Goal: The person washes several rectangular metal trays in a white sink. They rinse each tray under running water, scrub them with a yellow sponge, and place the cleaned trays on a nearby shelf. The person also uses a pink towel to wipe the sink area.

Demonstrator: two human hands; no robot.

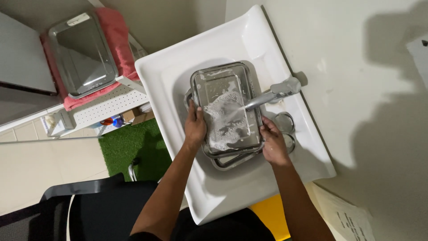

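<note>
1. Cream wall (356, 53) behind, pale floor with a green mat (129, 145) well left of both grips.
2. White basin (249, 187) under and around both grips, set at a slant.
3. Steel tray (82, 53) on a red towel (118, 31), upside down on a white shelf, well apart to the upper left.
4. Stacked steel trays (226, 111) in the basin, soapy, held between the two grips.
5. Tap (272, 94) just above the right grip, water running onto the top tray.
6. Left hand (195, 127) clasped on the stack's left rim, thumb over the edge.
7. Right hand (273, 143) closed on the right rim, fingers curled at the corner.
</note>
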